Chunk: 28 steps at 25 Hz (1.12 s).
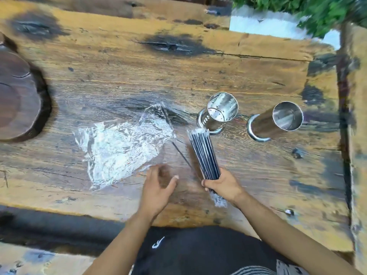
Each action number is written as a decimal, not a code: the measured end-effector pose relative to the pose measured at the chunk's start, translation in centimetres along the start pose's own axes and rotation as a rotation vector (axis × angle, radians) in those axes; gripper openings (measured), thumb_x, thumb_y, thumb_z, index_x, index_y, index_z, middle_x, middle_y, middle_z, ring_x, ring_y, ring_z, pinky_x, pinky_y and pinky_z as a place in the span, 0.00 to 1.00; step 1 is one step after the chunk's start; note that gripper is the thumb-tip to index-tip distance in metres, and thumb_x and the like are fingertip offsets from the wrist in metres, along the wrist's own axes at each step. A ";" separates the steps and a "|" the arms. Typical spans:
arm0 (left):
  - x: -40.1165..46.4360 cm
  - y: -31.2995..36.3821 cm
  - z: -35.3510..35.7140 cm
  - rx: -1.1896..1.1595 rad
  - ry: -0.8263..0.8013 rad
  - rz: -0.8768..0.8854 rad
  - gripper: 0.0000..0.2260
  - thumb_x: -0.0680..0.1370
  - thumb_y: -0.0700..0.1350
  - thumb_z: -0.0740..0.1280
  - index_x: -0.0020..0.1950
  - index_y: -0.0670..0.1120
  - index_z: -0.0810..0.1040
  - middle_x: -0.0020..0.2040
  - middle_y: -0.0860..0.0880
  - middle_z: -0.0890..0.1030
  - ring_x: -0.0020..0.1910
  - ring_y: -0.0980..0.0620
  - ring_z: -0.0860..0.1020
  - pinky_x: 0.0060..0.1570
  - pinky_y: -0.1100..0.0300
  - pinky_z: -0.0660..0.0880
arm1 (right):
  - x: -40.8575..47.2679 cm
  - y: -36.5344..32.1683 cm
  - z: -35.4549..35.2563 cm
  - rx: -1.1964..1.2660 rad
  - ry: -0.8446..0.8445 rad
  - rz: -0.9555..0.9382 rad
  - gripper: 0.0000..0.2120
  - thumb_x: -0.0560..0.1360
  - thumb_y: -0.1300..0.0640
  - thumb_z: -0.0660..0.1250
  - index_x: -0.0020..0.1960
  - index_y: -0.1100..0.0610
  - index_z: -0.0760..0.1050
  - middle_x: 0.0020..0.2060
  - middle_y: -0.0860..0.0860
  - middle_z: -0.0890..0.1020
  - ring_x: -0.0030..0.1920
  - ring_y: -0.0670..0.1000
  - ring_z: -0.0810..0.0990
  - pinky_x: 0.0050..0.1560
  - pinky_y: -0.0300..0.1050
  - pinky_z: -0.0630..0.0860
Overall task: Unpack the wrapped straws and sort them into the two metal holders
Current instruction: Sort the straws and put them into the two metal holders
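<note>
My right hand (222, 185) grips a bundle of dark wrapped straws (204, 153) near its lower end, the bundle pointing up toward the holders. Crinkled clear wrap sticks out below my fist. My left hand (158, 187) hovers over the table with fingers relaxed, holding nothing, beside the edge of a crumpled clear plastic wrapper (121, 143). One loose dark straw (181, 153) lies on the wood between the wrapper and the bundle. Two shiny metal holders stand upright to the right: a perforated one (220, 112) and a plain one (282, 120). Both look empty.
The worn wooden table (119, 72) has dark knots and a crack at the back. A dark round wooden slab (17, 96) sits at the left edge. A white planter (268, 22) with green leaves stands at the back right. The table's right edge runs close to the plain holder.
</note>
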State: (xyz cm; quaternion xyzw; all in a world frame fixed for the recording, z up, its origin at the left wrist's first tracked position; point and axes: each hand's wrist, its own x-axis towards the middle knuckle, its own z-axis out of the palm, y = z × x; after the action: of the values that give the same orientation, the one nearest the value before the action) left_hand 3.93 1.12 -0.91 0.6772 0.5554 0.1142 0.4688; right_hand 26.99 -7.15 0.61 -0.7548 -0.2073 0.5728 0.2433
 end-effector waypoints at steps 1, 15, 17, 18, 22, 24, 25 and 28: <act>0.1 1.8 1.6 -0.219 -0.107 -0.169 0.39 0.68 0.77 0.70 0.71 0.58 0.69 0.62 0.54 0.79 0.59 0.55 0.80 0.62 0.53 0.77 | -0.5 0.3 0.2 -0.005 -0.020 -0.013 0.07 0.69 0.64 0.74 0.42 0.59 0.76 0.33 0.57 0.80 0.35 0.54 0.78 0.36 0.50 0.75; 1.2 12.9 11.2 -0.819 -0.219 -0.600 0.26 0.63 0.42 0.82 0.59 0.37 0.81 0.46 0.39 0.87 0.41 0.44 0.86 0.49 0.49 0.85 | -4.9 2.1 -2.4 -0.021 -0.026 -0.133 0.19 0.68 0.57 0.72 0.58 0.55 0.75 0.46 0.54 0.86 0.47 0.54 0.85 0.51 0.53 0.82; 0.9 13.7 11.3 -0.867 -0.230 -0.605 0.25 0.65 0.40 0.81 0.59 0.35 0.82 0.47 0.38 0.88 0.41 0.44 0.87 0.47 0.51 0.85 | -5.4 2.0 -3.3 -0.026 -0.052 -0.165 0.22 0.69 0.54 0.73 0.62 0.53 0.74 0.48 0.51 0.86 0.49 0.51 0.85 0.53 0.52 0.82; 0.8 14.0 11.4 -0.911 -0.224 -0.608 0.18 0.69 0.38 0.79 0.57 0.34 0.83 0.46 0.38 0.88 0.41 0.44 0.88 0.46 0.50 0.86 | -5.6 2.0 -3.8 -0.021 -0.064 -0.185 0.22 0.70 0.52 0.73 0.63 0.50 0.74 0.49 0.50 0.86 0.50 0.50 0.84 0.54 0.51 0.81; 0.2 14.1 11.1 -1.070 -0.240 -0.592 0.04 0.78 0.35 0.71 0.48 0.35 0.84 0.44 0.38 0.87 0.42 0.43 0.88 0.43 0.49 0.86 | -6.6 1.8 -6.1 0.095 -0.096 -0.217 0.17 0.74 0.40 0.69 0.59 0.47 0.81 0.51 0.48 0.87 0.53 0.50 0.85 0.61 0.53 0.79; -0.4 14.0 10.7 -1.102 -0.257 -0.569 0.07 0.77 0.36 0.73 0.51 0.34 0.85 0.47 0.37 0.87 0.46 0.43 0.88 0.47 0.48 0.86 | -7.0 1.7 -7.4 0.064 -0.080 -0.215 0.25 0.74 0.32 0.64 0.52 0.53 0.84 0.47 0.54 0.88 0.48 0.55 0.86 0.56 0.54 0.79; -0.6 13.9 10.4 -1.100 -0.266 -0.552 0.09 0.75 0.38 0.74 0.53 0.34 0.85 0.49 0.37 0.88 0.47 0.42 0.88 0.49 0.48 0.85 | -7.1 1.6 -8.0 0.028 -0.062 -0.236 0.29 0.74 0.30 0.63 0.48 0.56 0.84 0.43 0.57 0.88 0.43 0.56 0.85 0.48 0.53 0.79; -0.8 13.7 9.5 -1.053 -0.293 -0.510 0.15 0.70 0.41 0.80 0.54 0.36 0.88 0.52 0.37 0.89 0.48 0.42 0.88 0.50 0.48 0.85 | -7.2 1.3 -9.1 -0.011 0.059 -0.341 0.27 0.75 0.31 0.64 0.41 0.56 0.81 0.34 0.52 0.84 0.32 0.47 0.76 0.37 0.46 0.71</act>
State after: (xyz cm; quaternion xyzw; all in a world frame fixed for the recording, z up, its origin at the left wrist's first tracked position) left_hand 18.90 -3.66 4.77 0.2083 0.4988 0.1631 0.8254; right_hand 33.97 -13.59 7.41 -0.7264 -0.3284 0.4998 0.3387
